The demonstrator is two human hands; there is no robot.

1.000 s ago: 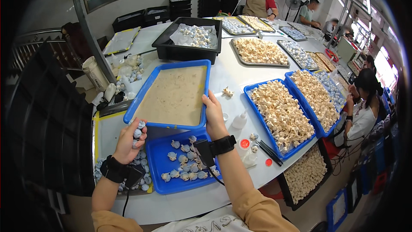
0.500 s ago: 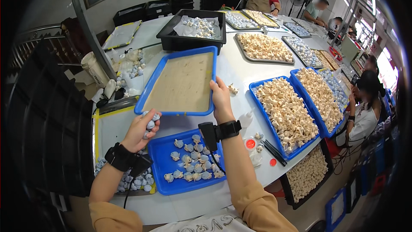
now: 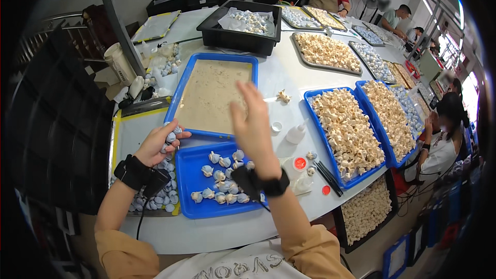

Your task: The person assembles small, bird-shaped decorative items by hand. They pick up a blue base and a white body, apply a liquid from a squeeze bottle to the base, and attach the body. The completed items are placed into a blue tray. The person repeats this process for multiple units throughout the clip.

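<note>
- By the near left corner of the tray (image 3: 206, 95), the left hand (image 3: 156, 143) has fingers clamped on blue balls (image 3: 171, 137); a loosened curl might drop some.
- Across the tray's right side, the right hand (image 3: 256, 129) is blurred, thumb and fingers apart; swung wide, it could topple the bottle (image 3: 296, 134).

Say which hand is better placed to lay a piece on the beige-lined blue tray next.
Likely the left: the left hand holds small, round pale-blue pieces by the near-left corner of the rectangular blue tray with a beige base. The blurred right hand shows no piece.
</note>
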